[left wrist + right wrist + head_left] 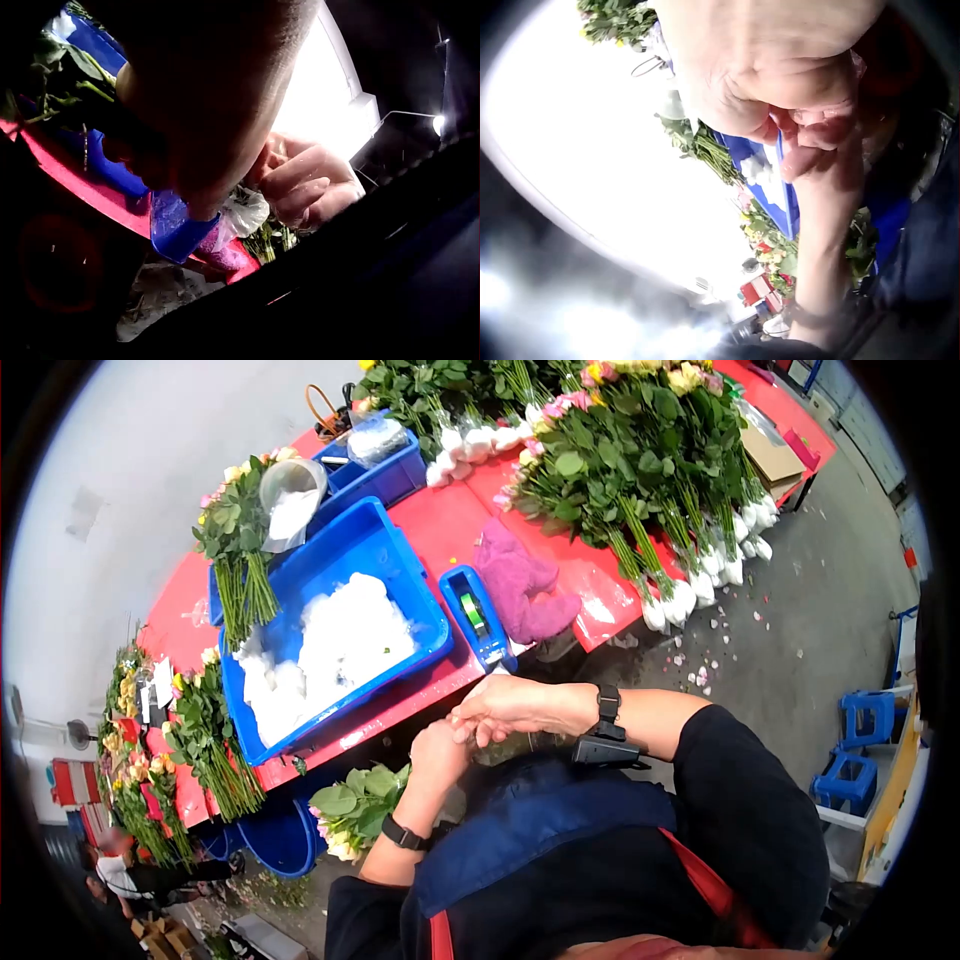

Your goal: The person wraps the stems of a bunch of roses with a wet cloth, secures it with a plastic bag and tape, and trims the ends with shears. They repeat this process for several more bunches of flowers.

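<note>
My left hand and right hand meet in front of my body at the table's near edge. In the right wrist view, the curled left fingers and the right hand close together with thumbs bent in. Clear plastic glints just below the fingertips, and both hands pinch it; most of it is hidden. Under my left forearm lies a bunch of roses, heads to the left, stems covered by the arm. Beyond my right hand stands a blue tape dispenser with a green roll.
A blue tub of white wadding stands on the red table. Near it lie a pink cloth, a loose bunch of roses and several bunches with white-bagged stem ends. Blue buckets stand below.
</note>
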